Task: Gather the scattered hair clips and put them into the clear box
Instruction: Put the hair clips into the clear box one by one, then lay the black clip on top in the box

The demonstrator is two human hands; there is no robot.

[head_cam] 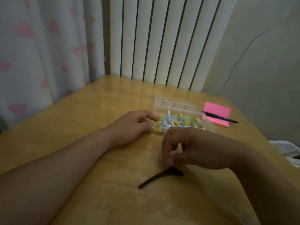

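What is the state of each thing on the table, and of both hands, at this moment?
clear box: lid open, colourful clips inside.
black hair clip: lying on the table, outside the box.
left hand: touches the box's left end; grip unclear.
right hand: fingertips pinched together at the black clip's thick end; hold unclear.
pen: lying across the pink sticky notes.

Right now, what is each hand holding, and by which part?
Left hand grips the clear box by its left end. Right hand fingers meet the wide end of the black hair clip; a firm hold cannot be told.
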